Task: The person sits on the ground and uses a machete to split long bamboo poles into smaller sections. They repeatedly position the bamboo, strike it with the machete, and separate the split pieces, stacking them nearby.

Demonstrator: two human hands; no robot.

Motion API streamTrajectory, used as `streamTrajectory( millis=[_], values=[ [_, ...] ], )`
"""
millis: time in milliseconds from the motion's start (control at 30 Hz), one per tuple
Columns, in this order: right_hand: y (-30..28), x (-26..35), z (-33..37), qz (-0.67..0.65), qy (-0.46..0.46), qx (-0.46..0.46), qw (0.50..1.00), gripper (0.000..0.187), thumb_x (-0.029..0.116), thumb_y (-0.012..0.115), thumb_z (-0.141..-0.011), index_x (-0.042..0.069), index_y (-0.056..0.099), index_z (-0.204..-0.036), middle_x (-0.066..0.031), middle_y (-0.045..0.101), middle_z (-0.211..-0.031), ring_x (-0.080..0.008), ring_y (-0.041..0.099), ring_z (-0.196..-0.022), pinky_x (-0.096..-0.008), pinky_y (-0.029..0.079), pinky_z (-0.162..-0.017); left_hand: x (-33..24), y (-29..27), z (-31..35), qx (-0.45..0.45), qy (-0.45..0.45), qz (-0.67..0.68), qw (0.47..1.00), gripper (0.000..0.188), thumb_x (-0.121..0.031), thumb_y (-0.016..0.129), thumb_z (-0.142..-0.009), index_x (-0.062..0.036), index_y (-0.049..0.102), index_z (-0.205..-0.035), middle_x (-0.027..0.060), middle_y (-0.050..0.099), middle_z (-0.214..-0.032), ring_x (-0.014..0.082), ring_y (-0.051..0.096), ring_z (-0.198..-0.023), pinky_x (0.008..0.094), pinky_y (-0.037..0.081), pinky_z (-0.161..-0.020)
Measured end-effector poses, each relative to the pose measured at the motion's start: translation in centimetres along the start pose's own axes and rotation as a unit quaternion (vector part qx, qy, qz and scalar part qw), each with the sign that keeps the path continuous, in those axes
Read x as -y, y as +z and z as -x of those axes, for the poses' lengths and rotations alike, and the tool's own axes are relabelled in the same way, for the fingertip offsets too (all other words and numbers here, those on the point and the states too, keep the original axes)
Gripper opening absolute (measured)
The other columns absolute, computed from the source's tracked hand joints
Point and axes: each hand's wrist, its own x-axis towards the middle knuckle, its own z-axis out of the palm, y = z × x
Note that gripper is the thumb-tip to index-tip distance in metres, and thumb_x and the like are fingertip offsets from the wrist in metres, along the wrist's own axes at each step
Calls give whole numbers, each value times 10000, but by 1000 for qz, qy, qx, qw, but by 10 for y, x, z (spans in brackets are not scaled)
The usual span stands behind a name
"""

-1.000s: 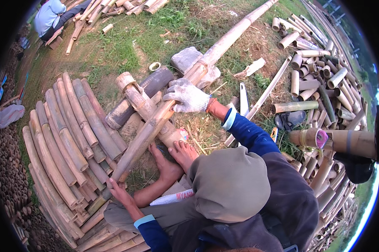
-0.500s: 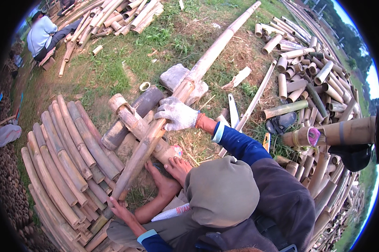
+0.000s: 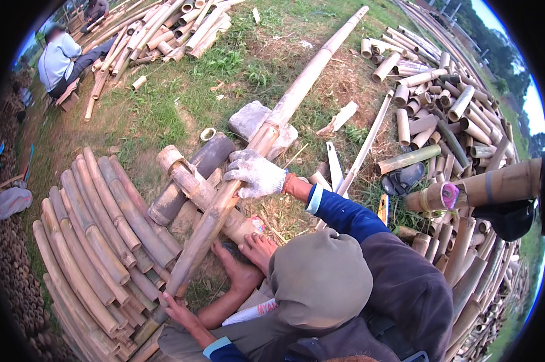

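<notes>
A long bamboo pole [image 3: 299, 84] slants from the far right to the near left. My right hand [image 3: 255, 174], in a pale knitted glove, is closed over the pole's middle stretch. Bare, my left hand [image 3: 182, 315] closes round its near end, beside a stack of bamboo lengths [image 3: 94, 226]. Under the pole, a shorter thick bamboo piece [image 3: 194, 186] lies crosswise, its near end by my bare feet [image 3: 257, 244]. A darker bamboo log [image 3: 191, 175] runs beneath that piece. Farther along, the pole passes over a grey stone [image 3: 248, 117].
A pale, saw-like blade [image 3: 334, 166] and a thin bamboo strip [image 3: 369, 145] lie right of my gloved hand. Cut bamboo tubes [image 3: 426, 120] heap up at the right, with a dark sandal [image 3: 404, 178] at their edge. Another person [image 3: 60, 60] sits at the far left by more bamboo.
The pole and both hands have shifted only slightly in the picture, the left hand a little down and right. Both hands keep their hold. The seated person's head has turned.
</notes>
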Motion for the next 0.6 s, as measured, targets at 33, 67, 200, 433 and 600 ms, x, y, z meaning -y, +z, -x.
streamTrajectory(
  millis=[33,67,200,433,600],
  values=[
    [0,1,0,-7,12,15,1000,530,501,793,-895,146,693,-1275,-151,666,-1252,-444,579,-1267,-610,454,-1104,0,-1,1,5,-1,4,1000,797,-480,654,-1110,6,363,-1671,221,516,-1578,331,599,-1391,435,474,-1162],
    [0,2,0,-14,25,30,999,550,517,787,-893,153,689,-1294,-159,656,-1292,-459,562,-1312,-621,432,-1146,1,-3,2,10,-2,8,1000,796,-477,657,-1109,7,366,-1670,219,514,-1578,330,600,-1388,435,473,-1165],
    [0,1,4,-2,26,32,999,539,506,787,-901,156,689,-1300,-154,657,-1298,-459,561,-1319,-614,433,-1156,-2,4,2,-45,37,-80,995,821,-493,671,-1094,26,379,-1659,245,493,-1604,350,545,-1438,484,448,-1186],
    [3,-9,6,1,33,61,998,566,490,788,-904,164,681,-1354,-155,665,-1341,-470,558,-1358,-619,427,-1168,-62,64,25,-61,333,-397,853,787,-348,826,-978,5,488,-1596,241,536,-1562,415,499,-1448,533,371,-1234],
    [-6,-3,-2,18,15,56,998,542,479,766,-912,168,688,-1348,-143,683,-1335,-433,575,-1347,-586,426,-1176,-98,151,28,244,352,-479,767,1006,-290,953,-788,-28,453,-1620,257,549,-1509,431,484,-1436,540,379,-1229]
  ],
)
